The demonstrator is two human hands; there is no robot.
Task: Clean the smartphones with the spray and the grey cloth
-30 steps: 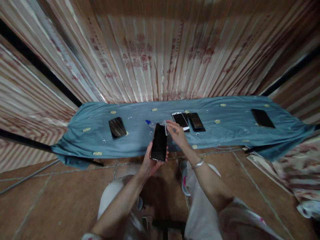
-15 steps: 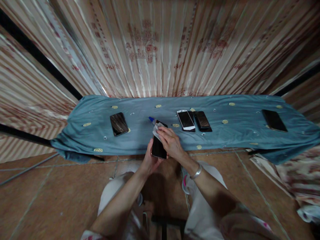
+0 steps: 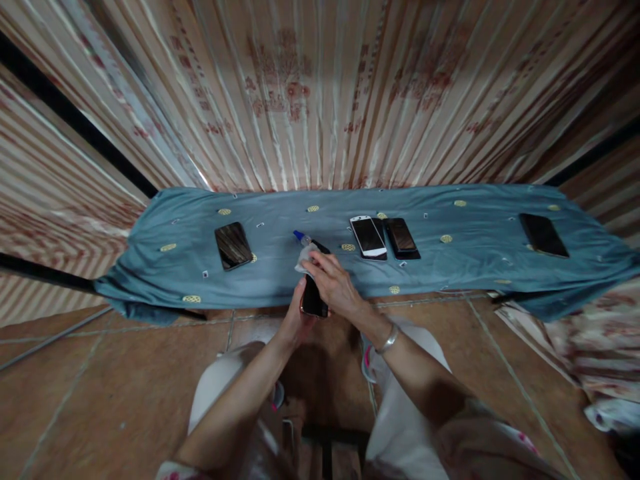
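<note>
A dark smartphone (image 3: pixel 314 299) is gripped in my left hand (image 3: pixel 295 321) just in front of the table's near edge, its black screen facing up. Pressed against the phone's upper part is a crumpled whitish cloth or tissue (image 3: pixel 306 259), pinched in the fingers of my right hand (image 3: pixel 334 283). My right hand and the cloth cover much of the phone. Just beyond them lies a small clear bottle with a blue tip (image 3: pixel 301 237), partly hidden by the cloth.
On the blue patterned tablecloth (image 3: pixel 280 280) lie a dark phone (image 3: pixel 233 245) at left, a white-framed phone (image 3: pixel 369 237) overlapping a dark one, stacked dark phones (image 3: pixel 403 238) beside them, and another dark phone (image 3: pixel 543 235) at far right. A striped curtain (image 3: pixel 320 100) hangs behind.
My right hand and the cloth have shifted slightly left on the phone, which shows less of its top end. The whole view has moved slightly; the other phones lie as before.
</note>
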